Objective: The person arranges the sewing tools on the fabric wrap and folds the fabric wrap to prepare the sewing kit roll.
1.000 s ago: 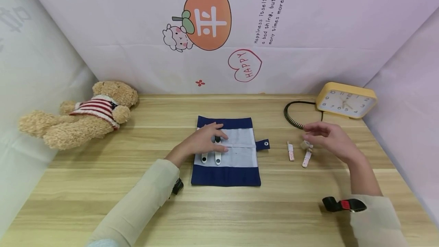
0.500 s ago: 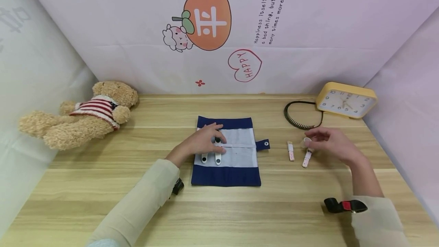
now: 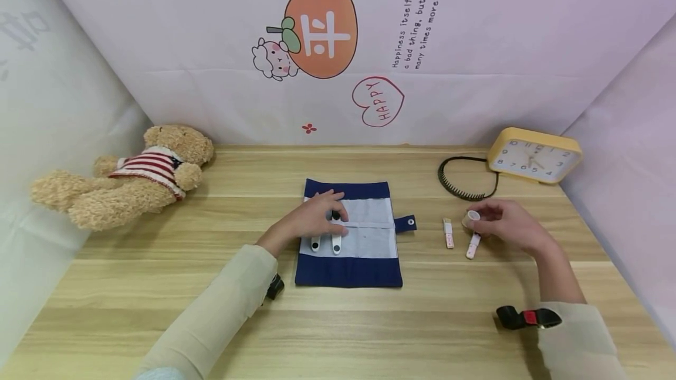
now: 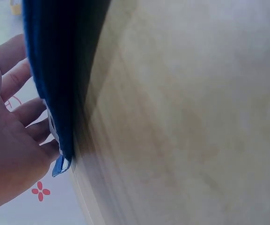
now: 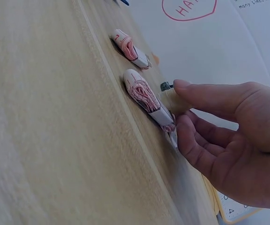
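My left hand (image 3: 320, 216) rests over the left half of an unfolded navy fabric pouch (image 3: 348, 272) with a pale lining, its fingers spread and loosely bent. Under and beside it, two white tools (image 3: 336, 244) with black dots lie partly hidden, crossed by an elastic band. On the right, my right hand (image 3: 509, 224) pinches a small cream roll that looks like tape (image 5: 172, 101) between thumb and fingers. Close below the roll lies a folded tape measure (image 5: 142, 93) with red markings. A second folded tape measure (image 3: 448, 233) sits to its left.
A yellow clock (image 3: 536, 156) stands at the back right, with a black toothed headband (image 3: 465, 194) beside it. On the left lies a teddy bear (image 3: 142, 180) in a striped shirt. A printed white cloth (image 3: 211, 34) hangs behind the table.
My right hand has come down slightly and its fingers have closed on the cream roll, which has tilted so its ring end shows. The left hand stays almost still on the pouch.
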A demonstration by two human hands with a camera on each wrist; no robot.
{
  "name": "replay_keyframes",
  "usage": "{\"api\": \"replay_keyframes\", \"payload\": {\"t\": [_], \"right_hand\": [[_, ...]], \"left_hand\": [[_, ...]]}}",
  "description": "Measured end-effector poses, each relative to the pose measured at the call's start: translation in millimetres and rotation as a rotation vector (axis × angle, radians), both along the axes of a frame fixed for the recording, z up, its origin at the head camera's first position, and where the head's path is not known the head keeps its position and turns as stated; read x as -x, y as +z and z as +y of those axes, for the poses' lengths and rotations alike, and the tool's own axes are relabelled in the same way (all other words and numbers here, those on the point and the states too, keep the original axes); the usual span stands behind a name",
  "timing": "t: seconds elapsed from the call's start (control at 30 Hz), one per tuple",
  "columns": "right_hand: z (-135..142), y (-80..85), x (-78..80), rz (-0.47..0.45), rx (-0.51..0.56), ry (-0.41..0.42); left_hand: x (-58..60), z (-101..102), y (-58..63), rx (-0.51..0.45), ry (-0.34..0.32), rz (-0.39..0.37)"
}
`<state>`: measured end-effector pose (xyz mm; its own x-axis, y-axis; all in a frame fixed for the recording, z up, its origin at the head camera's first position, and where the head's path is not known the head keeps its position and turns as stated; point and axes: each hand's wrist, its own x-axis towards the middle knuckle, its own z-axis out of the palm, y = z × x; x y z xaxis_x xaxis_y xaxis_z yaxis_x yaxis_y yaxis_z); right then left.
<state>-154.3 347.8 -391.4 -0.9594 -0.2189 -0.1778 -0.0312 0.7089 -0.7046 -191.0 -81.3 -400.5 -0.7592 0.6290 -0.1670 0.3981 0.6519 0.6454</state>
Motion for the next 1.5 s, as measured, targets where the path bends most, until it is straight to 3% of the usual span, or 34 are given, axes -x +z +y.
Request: {"api": "replay_keyframes", "payload": {"t": [0.6,0.97,1.5], "right_hand": [[-22.6,10.0,5.4,0.066,0.037,-0.012],[-52.3,11.9,14.1,0.071,0.122,-0.009],[-99.4,15.9,31.9,0.078,0.208,0.058]], "left_hand": [[-2.5,-0.3,4.3,-0.038,0.021,-0.045],[-0.9,-0.5,4.1,-0.046,0.019,-0.058],[0.0,-0.3,3.6,-0.035,0.024,-0.064]]}}
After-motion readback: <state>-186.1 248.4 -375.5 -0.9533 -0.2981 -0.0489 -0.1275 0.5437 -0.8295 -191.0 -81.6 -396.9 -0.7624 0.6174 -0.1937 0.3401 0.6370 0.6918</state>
